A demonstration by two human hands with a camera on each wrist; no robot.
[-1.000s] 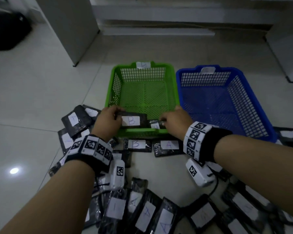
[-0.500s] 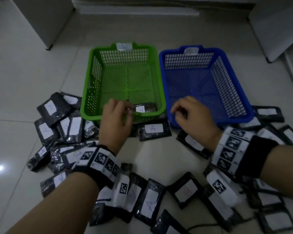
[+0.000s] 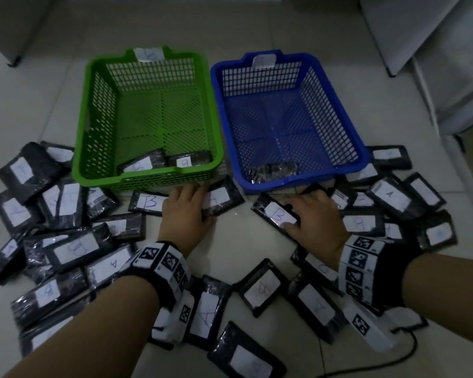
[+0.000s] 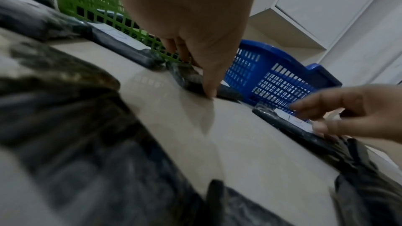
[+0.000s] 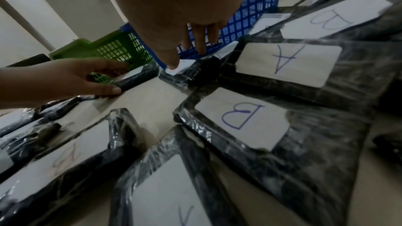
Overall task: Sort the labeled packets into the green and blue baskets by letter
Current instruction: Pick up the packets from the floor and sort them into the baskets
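Observation:
The green basket [image 3: 80,124] holds two black packets marked B [image 3: 139,165]. Beside it, the blue basket [image 3: 311,176] has one packet [image 3: 273,169] lying with no label showing. In front of the baskets, my left hand [image 3: 202,205] grips the end of a floor packet labelled A [image 3: 224,197], thumb under and fingers over it [image 5: 108,80]. My right hand [image 3: 295,214] spans a packet labelled B [image 3: 276,214], thumb on its near edge and fingers at the far edge. Both packets lie on the floor.
Many more black packets with white A or B labels [image 3: 74,249] are scattered over the tiled floor to the left, the right and near me. White cabinets [image 3: 434,36] stand behind the baskets. A black cable [image 3: 404,358] runs at the lower right.
The packets I held over the green basket's front a second ago have left my hands. Both hands have come down to the floor, and each has taken hold of a new packet.

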